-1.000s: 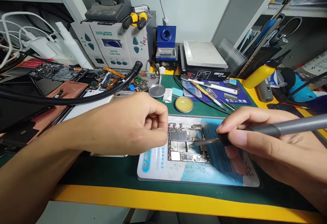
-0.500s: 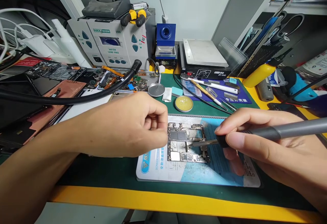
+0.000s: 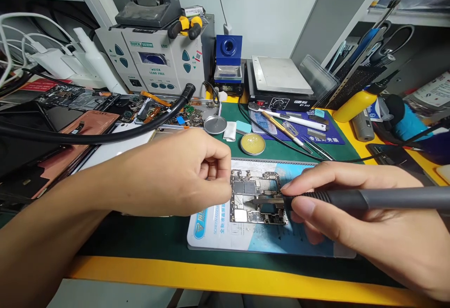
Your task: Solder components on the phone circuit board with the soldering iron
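A phone circuit board (image 3: 240, 215) lies on a white and blue pad (image 3: 218, 237). My right hand (image 3: 351, 205) holds a dark grey soldering iron (image 3: 379, 199) between thumb and fingers. The iron's metal tip is over the middle of the board; whether it touches cannot be made out. At the board's left edge, my left hand (image 3: 190, 172) is closed, its thumb and index finger pressed together. What that pinch holds, if anything, is hidden.
Behind the pad stand an open tin of yellow paste (image 3: 252, 144), a round lid (image 3: 215, 124) and a hot-air station (image 3: 154, 59). A black hose (image 3: 140, 135) crosses at the left. Tweezers (image 3: 321, 149) and a brush (image 3: 295, 119) lie at the back right.
My right hand has moved left and slightly down with the iron, carrying its tip further left over the board. A black cable now shows behind the hand. My left hand has hardly moved.
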### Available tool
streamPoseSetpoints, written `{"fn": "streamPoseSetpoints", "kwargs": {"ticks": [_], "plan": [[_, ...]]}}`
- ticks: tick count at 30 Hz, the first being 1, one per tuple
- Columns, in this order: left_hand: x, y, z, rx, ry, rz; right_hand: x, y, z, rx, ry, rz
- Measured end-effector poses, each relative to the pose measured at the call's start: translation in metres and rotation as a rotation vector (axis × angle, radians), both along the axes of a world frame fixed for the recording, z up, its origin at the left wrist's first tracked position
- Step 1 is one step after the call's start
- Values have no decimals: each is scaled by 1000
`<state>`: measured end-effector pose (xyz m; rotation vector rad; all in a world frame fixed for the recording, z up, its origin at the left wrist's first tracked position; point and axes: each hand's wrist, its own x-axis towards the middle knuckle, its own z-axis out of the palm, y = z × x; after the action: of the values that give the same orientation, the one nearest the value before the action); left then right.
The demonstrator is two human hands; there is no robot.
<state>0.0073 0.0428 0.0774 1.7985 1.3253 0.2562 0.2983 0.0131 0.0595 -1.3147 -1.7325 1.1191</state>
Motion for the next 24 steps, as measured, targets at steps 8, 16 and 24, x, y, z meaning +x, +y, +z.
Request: {"fn": "streamPoseSetpoints", "kwargs": {"ticks": [8,16,24], "plan": [[-1,0,0,-2,27,3,-6,-5,2,53,-95,-36],[-1,0,0,25,21,-13,-7,-7,1,22,-63,-56],[0,0,1,23,10,-15,-6,-5,1,39,-79,-30]]}}
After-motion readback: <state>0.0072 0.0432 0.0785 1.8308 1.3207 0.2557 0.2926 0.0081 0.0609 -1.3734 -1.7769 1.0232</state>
